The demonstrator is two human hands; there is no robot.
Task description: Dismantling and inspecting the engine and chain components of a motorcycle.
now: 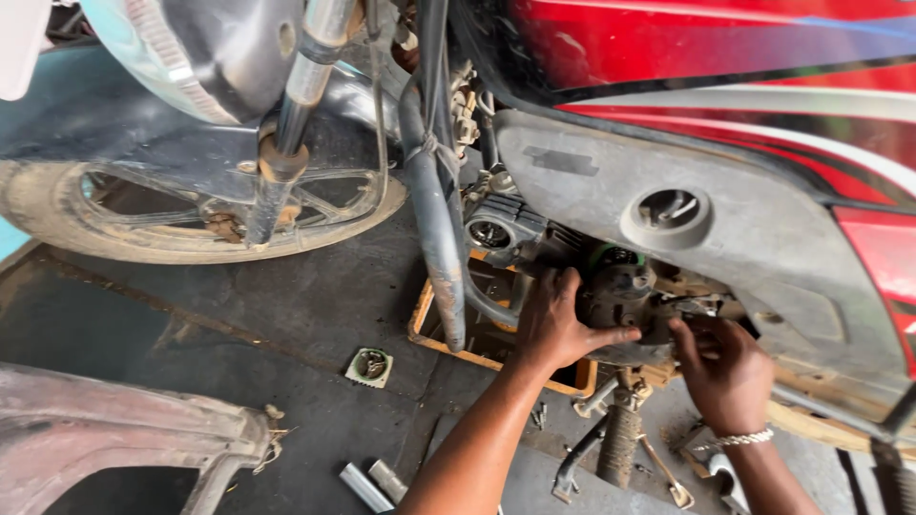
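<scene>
A small square green-and-white part lies on the floor left of the engine, near an orange tray under it. My left hand spreads open, palm cupping the engine; my right hand curls half-closed against its right side, whatever it grips hidden.

1. dark, stained concrete floor carries everything.
2. an orange tray sits on it under the engine.
3. a small square green part lies left of the tray.
4. two short metal pieces lie near the bottom edge.
5. the front wheel rests on the floor.
</scene>
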